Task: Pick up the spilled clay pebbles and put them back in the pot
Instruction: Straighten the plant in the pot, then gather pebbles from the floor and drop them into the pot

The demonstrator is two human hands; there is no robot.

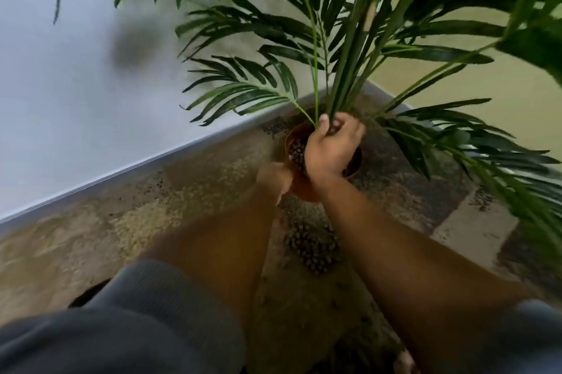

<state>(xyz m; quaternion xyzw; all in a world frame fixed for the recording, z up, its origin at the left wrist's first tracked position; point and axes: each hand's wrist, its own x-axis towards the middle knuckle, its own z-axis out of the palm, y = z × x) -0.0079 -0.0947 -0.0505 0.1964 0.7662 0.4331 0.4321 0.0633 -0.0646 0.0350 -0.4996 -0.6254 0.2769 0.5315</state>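
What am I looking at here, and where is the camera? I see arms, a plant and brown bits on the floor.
There is no machine: the single picture comes from a camera worn on a person's head, looking down at their own arms. The right hand grips the plant stems just above the brown pot. The left hand touches the pot's near side, though blur hides its fingers. The pot stands on a patterned carpet in a corner. The brown bits are clay pebbles, spilled in a heap between the arms; more lie inside the pot.

1 pot point(299, 188), 1 plant point(343, 75), 1 pebble pile point(313, 247), 2 hands.
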